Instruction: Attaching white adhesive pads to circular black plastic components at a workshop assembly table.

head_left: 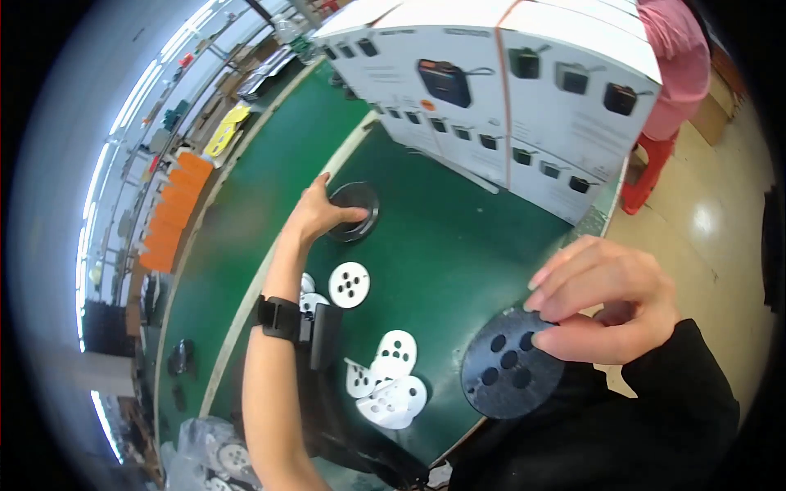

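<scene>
A black disc [501, 385] with several round holes is pinched at its upper right edge between the thumb and fingers of my right hand [610, 303], held up near the table's near right edge. Further off, my left hand [315, 214] is at the left side of a dark, shiny round piece [354, 196] lying on the green table. Its thumb reaches over the rim onto that piece, while the other fingers are around the outer edge and partly hidden. A white disc with holes [336, 286] lies on the table close to my left forearm.
More white perforated discs [396, 350] lie overlapping near the table's front. White printed cartons [458, 90] stand stacked at the far side. A person in pink [675, 65] is behind them by a red stool [651, 172]. Orange bins [173, 209] line the left; a plastic bag [201, 446] is lower left.
</scene>
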`<action>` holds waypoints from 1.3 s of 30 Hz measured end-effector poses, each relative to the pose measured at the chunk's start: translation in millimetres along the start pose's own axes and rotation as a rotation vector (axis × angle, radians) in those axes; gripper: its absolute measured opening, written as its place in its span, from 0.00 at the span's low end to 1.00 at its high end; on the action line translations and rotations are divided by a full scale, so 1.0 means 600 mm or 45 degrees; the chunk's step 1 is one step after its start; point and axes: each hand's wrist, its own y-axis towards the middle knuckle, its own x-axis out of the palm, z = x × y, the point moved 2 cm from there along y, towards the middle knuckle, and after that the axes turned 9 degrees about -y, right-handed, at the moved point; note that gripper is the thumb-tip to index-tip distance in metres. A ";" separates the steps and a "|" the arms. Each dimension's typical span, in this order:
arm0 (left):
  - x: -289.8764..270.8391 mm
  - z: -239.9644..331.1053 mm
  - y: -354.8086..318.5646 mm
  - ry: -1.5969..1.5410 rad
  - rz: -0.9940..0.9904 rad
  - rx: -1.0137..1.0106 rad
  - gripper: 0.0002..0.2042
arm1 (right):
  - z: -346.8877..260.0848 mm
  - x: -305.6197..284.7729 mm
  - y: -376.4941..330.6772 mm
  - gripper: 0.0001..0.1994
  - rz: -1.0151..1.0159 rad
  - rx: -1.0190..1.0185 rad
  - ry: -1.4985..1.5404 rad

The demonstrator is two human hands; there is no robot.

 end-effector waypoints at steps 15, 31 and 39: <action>-0.035 0.012 -0.108 -0.556 -0.150 -0.263 0.17 | -0.013 0.027 -0.021 0.08 0.122 -0.028 -0.117; -0.015 0.063 -0.432 -0.849 0.654 0.162 0.16 | -0.080 0.174 -0.011 0.11 -0.397 0.321 0.853; 0.041 0.031 -0.466 -1.681 0.451 -0.091 0.08 | -0.086 0.199 -0.003 0.08 -0.310 0.463 0.899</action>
